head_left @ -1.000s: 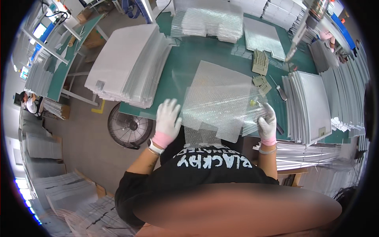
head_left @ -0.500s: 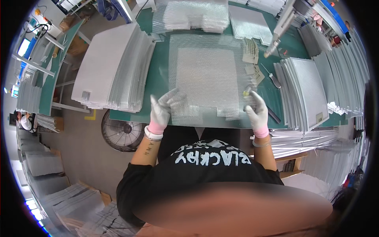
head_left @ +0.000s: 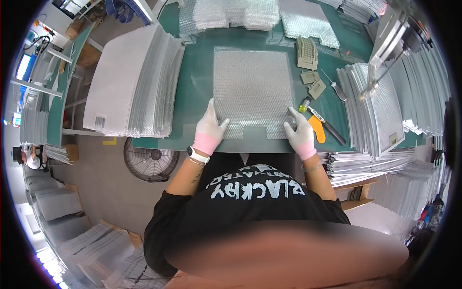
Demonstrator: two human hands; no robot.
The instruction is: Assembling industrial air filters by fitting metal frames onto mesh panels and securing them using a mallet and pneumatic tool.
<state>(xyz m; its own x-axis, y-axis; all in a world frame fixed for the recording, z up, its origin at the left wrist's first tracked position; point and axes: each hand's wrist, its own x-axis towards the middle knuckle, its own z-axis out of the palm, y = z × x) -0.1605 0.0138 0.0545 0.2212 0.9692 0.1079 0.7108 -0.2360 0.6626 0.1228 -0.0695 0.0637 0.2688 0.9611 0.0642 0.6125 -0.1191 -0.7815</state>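
Observation:
A grey, finely meshed panel (head_left: 252,91) with a square notch in its near edge lies flat before me on the green tabletop (head_left: 195,67). My left hand (head_left: 210,129), in a white glove with a pink cuff, rests at the panel's near left edge, thumb apart from the fingers. At the near right edge is my right hand (head_left: 301,132), gloved the same way, fingers apart and thumb toward the panel. Neither hand grips anything that I can see. Just beyond the right hand lie a yellow-green and dark tool (head_left: 304,104), an orange scraper-like tool (head_left: 316,128) and a black-handled hammer (head_left: 332,131).
Tall stacks of mesh panels stand left (head_left: 130,82) and right (head_left: 373,106). More translucent sheets (head_left: 228,14) lie at the back. Beige plastic pieces (head_left: 306,54) and a screwdriver (head_left: 338,90) are right of the panel. A metal arm (head_left: 385,48) hangs over the right stack.
A blurred, wider translucent layer over the panel and tools is gone from there; the panel shows sharply. My hands have come to its sides. The metal arm appears farther right.

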